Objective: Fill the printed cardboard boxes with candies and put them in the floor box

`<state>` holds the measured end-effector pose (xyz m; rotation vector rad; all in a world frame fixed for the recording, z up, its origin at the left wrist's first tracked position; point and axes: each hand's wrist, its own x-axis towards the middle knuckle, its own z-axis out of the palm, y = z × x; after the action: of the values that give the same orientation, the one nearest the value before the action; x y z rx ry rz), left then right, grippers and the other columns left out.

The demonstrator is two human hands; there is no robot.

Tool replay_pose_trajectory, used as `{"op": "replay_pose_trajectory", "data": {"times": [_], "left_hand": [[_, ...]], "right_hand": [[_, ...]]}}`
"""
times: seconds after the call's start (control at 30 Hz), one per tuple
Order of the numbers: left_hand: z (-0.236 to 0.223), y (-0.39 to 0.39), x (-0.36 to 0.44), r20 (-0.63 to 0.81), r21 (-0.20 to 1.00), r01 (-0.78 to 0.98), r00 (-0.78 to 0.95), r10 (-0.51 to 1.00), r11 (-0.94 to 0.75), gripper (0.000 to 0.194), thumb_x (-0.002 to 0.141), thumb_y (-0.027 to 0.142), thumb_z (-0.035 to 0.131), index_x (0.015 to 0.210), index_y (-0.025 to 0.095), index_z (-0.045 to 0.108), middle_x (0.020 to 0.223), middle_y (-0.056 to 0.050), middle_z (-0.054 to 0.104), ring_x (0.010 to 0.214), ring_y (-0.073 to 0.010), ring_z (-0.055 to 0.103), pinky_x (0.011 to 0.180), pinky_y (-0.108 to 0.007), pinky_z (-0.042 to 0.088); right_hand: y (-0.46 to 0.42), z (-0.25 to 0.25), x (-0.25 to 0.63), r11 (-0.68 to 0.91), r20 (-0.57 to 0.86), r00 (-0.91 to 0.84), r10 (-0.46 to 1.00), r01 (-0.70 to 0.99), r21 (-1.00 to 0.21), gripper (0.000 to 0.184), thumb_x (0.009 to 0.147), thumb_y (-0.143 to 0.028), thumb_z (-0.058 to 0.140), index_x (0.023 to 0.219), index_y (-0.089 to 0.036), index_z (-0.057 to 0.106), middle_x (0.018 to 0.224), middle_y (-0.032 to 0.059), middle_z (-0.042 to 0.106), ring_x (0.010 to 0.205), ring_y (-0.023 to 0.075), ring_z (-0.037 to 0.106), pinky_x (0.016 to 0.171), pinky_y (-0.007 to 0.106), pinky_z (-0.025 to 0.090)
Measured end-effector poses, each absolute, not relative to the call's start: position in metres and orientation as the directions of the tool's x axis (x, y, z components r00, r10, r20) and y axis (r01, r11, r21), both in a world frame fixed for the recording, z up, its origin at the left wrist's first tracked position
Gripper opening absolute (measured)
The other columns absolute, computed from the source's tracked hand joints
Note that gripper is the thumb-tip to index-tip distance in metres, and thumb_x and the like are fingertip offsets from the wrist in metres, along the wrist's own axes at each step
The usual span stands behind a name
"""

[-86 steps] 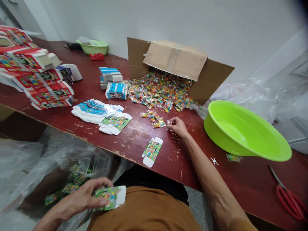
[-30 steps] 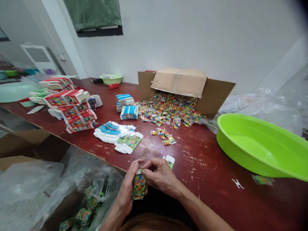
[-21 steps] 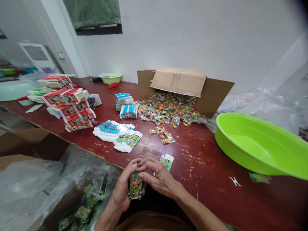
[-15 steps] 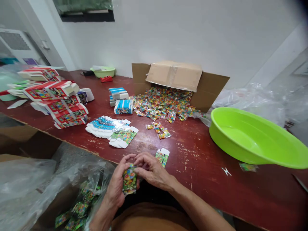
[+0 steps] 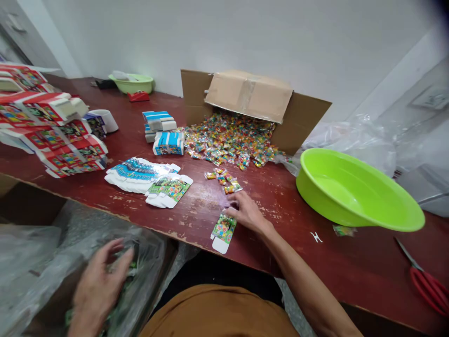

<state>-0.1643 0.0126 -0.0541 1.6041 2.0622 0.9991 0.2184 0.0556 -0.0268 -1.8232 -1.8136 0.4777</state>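
My left hand (image 5: pixel 101 281) hangs over a plastic-lined carton (image 5: pixel 154 276) below the table edge, somewhat blurred, thumb and fingers apart and nothing seen between them. Green printed packs inside that carton are mostly hidden beneath the hand. On the table, my right hand (image 5: pixel 247 213) hovers or rests by the top of a small green printed box (image 5: pixel 224 228) with a white flap towards me. Its thumb and fingers are apart; whether they touch the box is unclear. Just beyond lie several wrapped candies (image 5: pixel 224 180).
A tipped cardboard box (image 5: pixel 249 96) spills a candy heap (image 5: pixel 231 138). Flat cartons (image 5: pixel 140 175) fan out to the left, near blue boxes (image 5: pixel 168 142) and stacked red boxes (image 5: pixel 70 145). A green basin (image 5: pixel 358 192) and red-handled scissors (image 5: pixel 424 283) are at right.
The green box held between both hands has left them. My left hand has moved down-left over the lined carton and opened. My right hand has moved forward-right to the box on the table.
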Motion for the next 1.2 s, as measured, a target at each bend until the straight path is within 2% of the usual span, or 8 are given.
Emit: {"op": "replay_pose_trajectory", "data": {"times": [0.13,0.3,0.53,0.77,0.87,0.97,1.07,1.2], "left_hand": [[-0.041,-0.007,-0.062,-0.059,0.854,0.519,0.034,0.998,0.033,0.045,0.079,0.056,0.057,0.11,0.023,0.061,0.082,-0.003,0.074,0.07,-0.0225,0.069,0.069,-0.033,0.055],[-0.044,-0.032,-0.017,-0.332,0.905,0.367,0.302,0.894,0.213,0.036,0.088,0.057,0.054,0.101,0.024,0.051,0.063,0.003,0.068,0.055,-0.0173,0.061,0.055,-0.026,0.045],[-0.062,-0.037,-0.027,-0.396,0.897,-0.079,0.294,0.87,0.435,0.053,0.065,0.058,0.082,0.087,0.02,0.053,0.058,0.007,0.059,0.051,-0.012,0.053,0.053,-0.023,0.04],[-0.047,-0.034,-0.028,-0.25,0.968,0.038,0.186,0.95,0.247,0.035,0.07,0.042,0.079,0.076,0.019,0.055,0.06,0.005,0.057,0.058,-0.0108,0.05,0.056,-0.022,0.036],[-0.036,-0.029,-0.034,-0.296,0.921,-0.127,0.389,0.872,0.369,0.041,0.062,0.036,0.085,0.088,0.018,0.06,0.075,0.002,0.065,0.062,-0.0111,0.057,0.059,-0.022,0.043],[-0.024,-0.022,-0.041,-0.371,0.788,-0.141,0.669,0.644,0.6,0.059,0.056,0.029,0.087,0.109,0.017,0.063,0.085,-0.005,0.073,0.062,-0.0154,0.066,0.059,-0.026,0.051],[-0.018,-0.017,-0.044,-0.399,0.752,-0.073,0.741,0.54,0.655,0.05,0.052,0.023,0.085,0.099,0.013,0.069,0.068,-0.005,0.072,0.053,-0.0169,0.066,0.052,-0.025,0.052],[-0.011,-0.014,-0.044,-0.336,0.802,-0.104,0.736,0.588,0.589,0.027,0.05,0.022,0.082,0.072,0.012,0.071,0.056,-0.002,0.067,0.046,-0.0123,0.06,0.047,-0.02,0.048]], "right_hand": [[0.021,-0.023,0.201,0.005,-0.049,-0.027,0.998,0.913,-0.407,0.043,0.078,-0.049,0.079,0.109,-0.023,0.066,0.114,0.0091,0.057,0.105,0.0284,0.054,0.08,0.035,0.039],[-0.002,-0.022,0.185,-0.016,-0.064,-0.017,0.998,0.874,-0.485,0.036,0.077,-0.04,0.08,0.103,-0.021,0.064,0.113,0.0074,0.057,0.107,0.0277,0.052,0.083,0.036,0.037],[-0.024,-0.029,0.143,0.091,-0.037,-0.144,0.989,0.781,-0.618,0.024,0.077,-0.021,0.075,0.098,-0.022,0.063,0.104,0.0035,0.064,0.101,0.0248,0.055,0.083,0.035,0.035],[-0.015,-0.004,0.145,0.13,-0.025,-0.18,0.983,0.792,-0.597,0.012,0.079,-0.014,0.068,0.088,-0.021,0.065,0.091,0.0022,0.069,0.093,0.0234,0.059,0.078,0.033,0.036],[-0.012,0.009,0.145,0.137,-0.05,-0.22,0.974,0.754,-0.643,0.006,0.08,-0.016,0.067,0.085,-0.021,0.066,0.085,0.0018,0.07,0.085,0.0216,0.061,0.072,0.031,0.037],[-0.01,0.015,0.143,0.177,-0.032,-0.317,0.948,0.61,-0.772,0.007,0.083,-0.021,0.066,0.09,-0.021,0.067,0.083,0.0002,0.071,0.074,0.017,0.061,0.068,0.028,0.039],[-0.009,0.017,0.142,0.182,-0.019,-0.381,0.924,0.483,-0.857,0.012,0.08,-0.018,0.065,0.092,-0.02,0.065,0.081,-0.0008,0.07,0.068,0.0138,0.058,0.064,0.025,0.04],[-0.007,0.023,0.146,0.046,-0.087,-0.435,0.896,0.286,-0.957,0.028,0.067,-0.012,0.067,0.093,-0.02,0.059,0.089,-0.0011,0.067,0.066,0.0106,0.054,0.06,0.023,0.04]]}}
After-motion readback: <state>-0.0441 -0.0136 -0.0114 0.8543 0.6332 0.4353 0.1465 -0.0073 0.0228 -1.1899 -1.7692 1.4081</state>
